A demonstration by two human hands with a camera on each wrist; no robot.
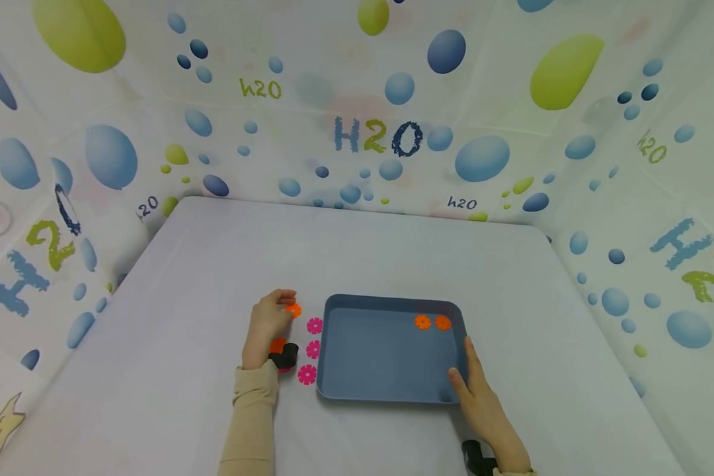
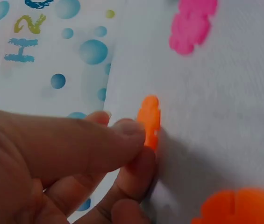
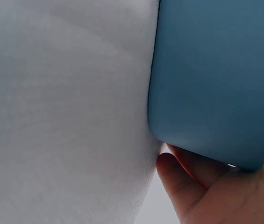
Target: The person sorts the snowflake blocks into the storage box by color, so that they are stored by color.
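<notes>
My left hand (image 1: pixel 268 327) pinches an orange flower-shaped disc (image 2: pixel 150 116) between thumb and fingertips, just left of the tray. In the left wrist view the disc stands on edge near the cloth. Another orange disc (image 1: pixel 277 345) lies by that wrist, partly covered by the black wrist camera. Three pink flower-shaped discs (image 1: pixel 314 325) form a column along the tray's left side. The shallow blue-grey tray (image 1: pixel 381 360) holds two orange discs (image 1: pixel 432 322) at its far right corner. With the thumb over its rim and fingers outside, my right hand (image 1: pixel 484 403) grips the tray's right side.
A white cloth covers the table (image 1: pixel 357 251), whose far edge meets a curtain (image 1: pixel 309 132) printed with bubbles and H2O lettering. Similar curtains hang on both sides. A sliver of pink shows under the left wrist camera (image 1: pixel 284 357).
</notes>
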